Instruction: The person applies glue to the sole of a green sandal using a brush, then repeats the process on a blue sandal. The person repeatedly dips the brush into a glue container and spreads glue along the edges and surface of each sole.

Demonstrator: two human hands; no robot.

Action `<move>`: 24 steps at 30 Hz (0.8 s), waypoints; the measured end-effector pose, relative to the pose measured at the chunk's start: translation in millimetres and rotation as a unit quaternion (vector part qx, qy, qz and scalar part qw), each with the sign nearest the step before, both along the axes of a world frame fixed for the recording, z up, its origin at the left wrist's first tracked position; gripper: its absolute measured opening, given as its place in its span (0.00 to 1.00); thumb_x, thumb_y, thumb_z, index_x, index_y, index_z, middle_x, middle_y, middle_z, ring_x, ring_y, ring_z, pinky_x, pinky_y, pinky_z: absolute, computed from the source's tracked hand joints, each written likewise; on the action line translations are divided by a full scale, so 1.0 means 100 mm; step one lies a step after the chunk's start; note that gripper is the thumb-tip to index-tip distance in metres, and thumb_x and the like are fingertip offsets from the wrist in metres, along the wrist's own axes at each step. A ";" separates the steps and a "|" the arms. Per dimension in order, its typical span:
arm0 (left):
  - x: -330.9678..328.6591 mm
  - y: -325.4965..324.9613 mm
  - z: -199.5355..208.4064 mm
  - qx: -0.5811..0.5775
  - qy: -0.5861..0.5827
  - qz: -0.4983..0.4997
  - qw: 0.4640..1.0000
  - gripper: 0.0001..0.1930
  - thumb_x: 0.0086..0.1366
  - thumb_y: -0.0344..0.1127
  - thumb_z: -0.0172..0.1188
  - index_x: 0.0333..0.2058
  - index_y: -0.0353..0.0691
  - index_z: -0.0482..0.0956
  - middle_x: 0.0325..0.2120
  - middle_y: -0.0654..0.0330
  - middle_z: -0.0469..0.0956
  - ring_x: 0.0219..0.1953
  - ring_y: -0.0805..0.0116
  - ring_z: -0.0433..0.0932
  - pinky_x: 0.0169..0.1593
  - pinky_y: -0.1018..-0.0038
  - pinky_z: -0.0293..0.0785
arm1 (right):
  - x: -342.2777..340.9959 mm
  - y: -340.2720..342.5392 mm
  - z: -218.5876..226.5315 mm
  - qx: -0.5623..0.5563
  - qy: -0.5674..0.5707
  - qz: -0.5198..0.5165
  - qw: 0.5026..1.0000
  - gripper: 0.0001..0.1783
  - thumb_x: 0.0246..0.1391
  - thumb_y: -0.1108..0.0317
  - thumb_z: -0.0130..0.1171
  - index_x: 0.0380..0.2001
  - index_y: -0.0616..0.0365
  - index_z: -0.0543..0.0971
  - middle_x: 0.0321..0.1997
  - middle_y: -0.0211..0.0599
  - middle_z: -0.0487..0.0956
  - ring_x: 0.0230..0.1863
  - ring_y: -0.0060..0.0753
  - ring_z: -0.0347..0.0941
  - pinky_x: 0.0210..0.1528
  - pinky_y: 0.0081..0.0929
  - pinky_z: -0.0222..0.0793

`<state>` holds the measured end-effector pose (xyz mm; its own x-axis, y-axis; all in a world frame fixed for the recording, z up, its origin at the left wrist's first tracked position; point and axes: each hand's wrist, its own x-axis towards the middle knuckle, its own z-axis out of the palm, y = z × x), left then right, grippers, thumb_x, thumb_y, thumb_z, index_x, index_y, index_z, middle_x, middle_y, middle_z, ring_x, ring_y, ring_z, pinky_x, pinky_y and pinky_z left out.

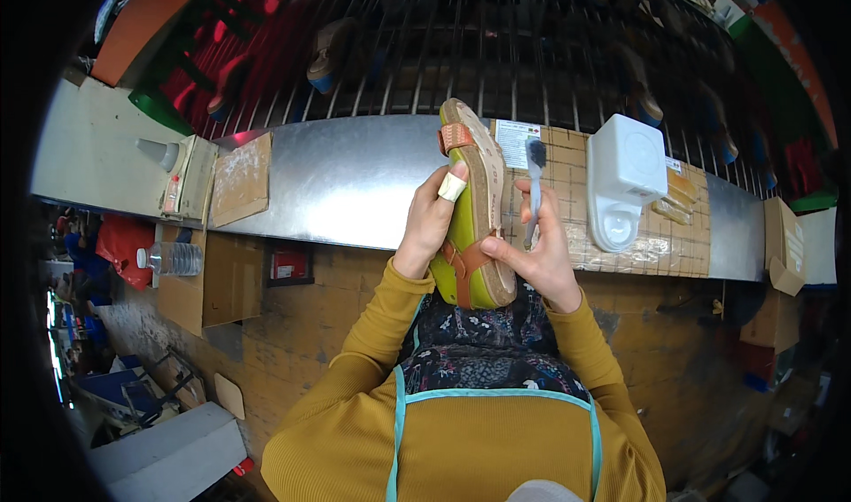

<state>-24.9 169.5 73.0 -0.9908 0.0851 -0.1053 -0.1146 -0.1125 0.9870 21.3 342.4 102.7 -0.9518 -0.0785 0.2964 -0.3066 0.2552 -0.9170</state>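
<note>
Sandal [479, 214], green, grainy tan edge, gripped in left hand [431, 220], slim dark-tipped brush [534, 187] held in right hand [549, 255]

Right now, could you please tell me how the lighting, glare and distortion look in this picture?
In the head view, the sandal, left hand and right hand are well lit; also there, pale glare lies on the metal tabletop, the barred rack is dim, the orange beam bends with the fisheye, and the corners go black.

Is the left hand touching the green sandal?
Touching: the head view shows the left hand gripping the green sandal, its wrapped thumb lying against the side.
</note>
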 end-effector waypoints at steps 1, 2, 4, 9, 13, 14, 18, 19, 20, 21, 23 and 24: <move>0.01 0.00 0.01 -0.003 0.009 0.003 1.000 0.32 0.68 0.61 0.49 0.45 0.30 0.76 0.33 0.55 0.79 0.35 0.72 0.75 0.40 0.75 0.72 | -0.01 -0.01 0.01 0.010 -0.016 0.001 1.000 0.42 0.40 0.57 0.76 0.55 0.63 0.67 0.39 0.28 0.61 0.43 0.24 0.58 0.49 0.21 0.57; 0.03 0.02 0.04 -0.009 0.015 0.006 1.000 0.32 0.68 0.61 0.49 0.45 0.30 0.76 0.34 0.54 0.79 0.35 0.71 0.75 0.41 0.75 0.72 | -0.03 -0.02 0.02 0.021 -0.032 0.001 0.999 0.45 0.37 0.58 0.77 0.56 0.64 0.66 0.40 0.29 0.61 0.43 0.24 0.57 0.50 0.22 0.56; 0.06 0.03 0.10 -0.025 0.025 0.009 0.999 0.32 0.68 0.61 0.49 0.45 0.30 0.76 0.34 0.54 0.80 0.36 0.71 0.76 0.41 0.74 0.72 | -0.09 0.00 -0.03 0.022 -0.035 0.010 0.999 0.44 0.38 0.59 0.77 0.56 0.64 0.66 0.39 0.28 0.60 0.42 0.24 0.57 0.50 0.21 0.56; 0.01 -0.05 -0.04 -0.002 -0.001 -0.008 1.000 0.33 0.68 0.61 0.49 0.50 0.31 0.75 0.40 0.52 0.79 0.41 0.68 0.77 0.45 0.74 0.73 | -0.15 -0.09 -0.02 -0.025 -0.012 -0.055 0.998 0.39 0.42 0.63 0.75 0.55 0.64 0.67 0.38 0.27 0.60 0.42 0.24 0.58 0.49 0.22 0.58; -0.07 -0.01 -0.09 0.153 -0.075 -0.005 0.985 0.36 0.68 0.61 0.50 0.59 0.34 0.67 0.50 0.51 0.74 0.46 0.67 0.76 0.49 0.72 0.74 | -0.11 0.19 0.02 -0.092 0.010 -0.124 0.988 0.29 0.47 0.70 0.70 0.51 0.63 0.69 0.45 0.33 0.67 0.45 0.24 0.63 0.47 0.24 0.63; -0.05 -0.02 -0.05 0.187 -0.070 0.019 0.980 0.36 0.67 0.62 0.50 0.61 0.36 0.64 0.52 0.50 0.72 0.48 0.65 0.75 0.50 0.70 0.75 | -0.05 0.31 0.08 -0.135 0.026 -0.131 0.982 0.29 0.47 0.71 0.70 0.51 0.63 0.69 0.46 0.34 0.68 0.44 0.23 0.63 0.46 0.24 0.63; -0.23 -0.24 -0.16 0.483 -0.131 -0.167 0.849 0.37 0.66 0.65 0.49 0.62 0.41 0.62 0.54 0.43 0.71 0.46 0.52 0.77 0.47 0.56 0.78 | 0.07 1.21 0.09 -0.275 0.085 -0.275 0.917 0.21 0.50 0.75 0.66 0.47 0.62 0.71 0.51 0.37 0.70 0.42 0.19 0.66 0.43 0.17 0.66; -0.24 -0.20 0.03 0.495 -0.142 -0.201 0.833 0.37 0.65 0.66 0.48 0.62 0.43 0.62 0.53 0.42 0.71 0.45 0.49 0.77 0.45 0.53 0.78 | 0.13 1.50 0.03 -0.260 0.058 -0.348 0.899 0.15 0.52 0.74 0.65 0.40 0.61 0.71 0.46 0.36 0.73 0.38 0.19 0.67 0.39 0.15 0.66; -0.30 -0.21 0.00 0.447 -0.177 -0.153 0.863 0.37 0.64 0.66 0.48 0.61 0.44 0.64 0.51 0.42 0.73 0.41 0.47 0.78 0.43 0.53 0.78 | 0.19 1.78 -0.08 -0.280 0.042 -0.375 0.883 0.13 0.54 0.72 0.64 0.37 0.60 0.70 0.42 0.36 0.74 0.35 0.18 0.68 0.36 0.17 0.67; -0.40 -0.23 -0.09 0.395 -0.206 -0.104 0.889 0.36 0.64 0.67 0.48 0.60 0.45 0.65 0.48 0.41 0.74 0.37 0.44 0.78 0.41 0.53 0.79 | 0.23 2.06 -0.19 -0.302 0.029 -0.400 0.865 0.12 0.55 0.71 0.64 0.34 0.59 0.69 0.37 0.35 0.75 0.33 0.18 0.69 0.34 0.18 0.68; -0.78 -0.33 -0.46 0.426 -0.186 -0.162 0.870 0.30 0.64 0.62 0.49 0.54 0.45 0.69 0.42 0.47 0.76 0.31 0.52 0.78 0.40 0.58 0.76 | 0.32 2.44 -0.53 -0.354 -0.007 -0.423 0.834 0.12 0.56 0.68 0.64 0.36 0.58 0.70 0.35 0.33 0.75 0.30 0.19 0.70 0.31 0.16 0.67; -0.97 -0.39 -0.66 0.449 -0.184 -0.175 0.857 0.29 0.63 0.61 0.51 0.54 0.45 0.70 0.41 0.50 0.77 0.30 0.55 0.78 0.41 0.60 0.75 | 0.35 2.53 -0.68 -0.381 -0.027 -0.425 0.821 0.13 0.56 0.67 0.64 0.37 0.58 0.71 0.34 0.33 0.76 0.29 0.20 0.70 0.30 0.16 0.66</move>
